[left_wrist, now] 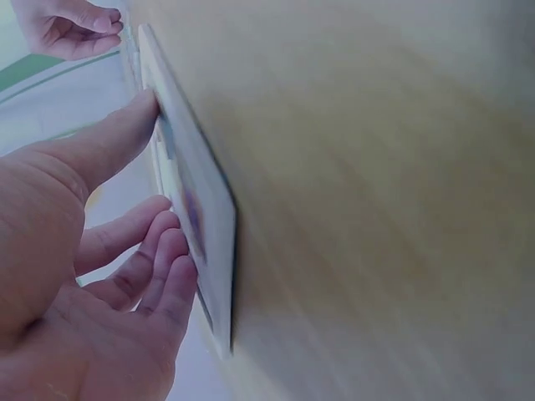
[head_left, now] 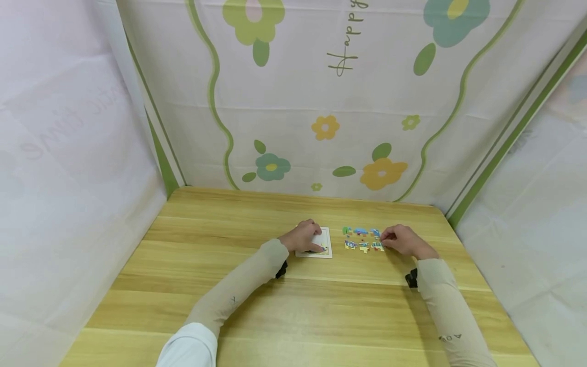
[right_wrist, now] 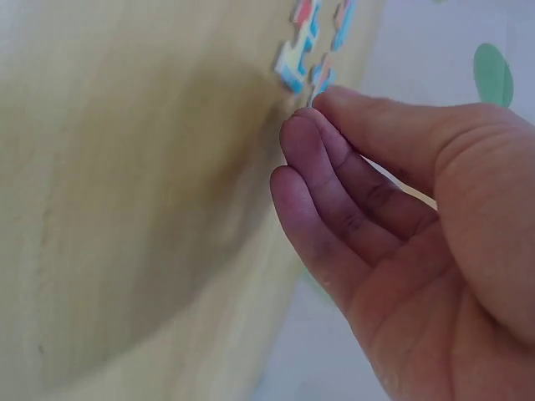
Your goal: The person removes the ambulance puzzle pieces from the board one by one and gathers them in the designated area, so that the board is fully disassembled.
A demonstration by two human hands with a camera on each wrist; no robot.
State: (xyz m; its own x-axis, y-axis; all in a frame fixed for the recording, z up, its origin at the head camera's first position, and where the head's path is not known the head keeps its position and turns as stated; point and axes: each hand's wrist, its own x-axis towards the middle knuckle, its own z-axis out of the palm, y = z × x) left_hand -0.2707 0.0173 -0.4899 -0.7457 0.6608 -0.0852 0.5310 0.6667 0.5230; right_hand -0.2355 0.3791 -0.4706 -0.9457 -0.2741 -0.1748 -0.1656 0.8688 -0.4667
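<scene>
My left hand [head_left: 303, 237] rests on a white-framed puzzle board [head_left: 326, 236], which lies flat on the table. In the left wrist view the thumb and bent fingers touch the face of the board [left_wrist: 219, 217], covering much of its picture. My right hand [head_left: 401, 239] is at the right end of two short rows of colourful jigsaw pieces [head_left: 361, 231]. There its thumb and forefinger pinch the edge of a jigsaw piece [right_wrist: 323, 70], seen at the fingertips in the right wrist view. A yellow and blue piece [right_wrist: 292, 63] lies just beside it.
A wooden table [head_left: 293, 316] holds everything. Behind it hangs a white cloth [head_left: 284, 92] printed with flowers, and white cloth walls close both sides. Each wrist wears a black camera, one being the right wrist camera [head_left: 411, 278].
</scene>
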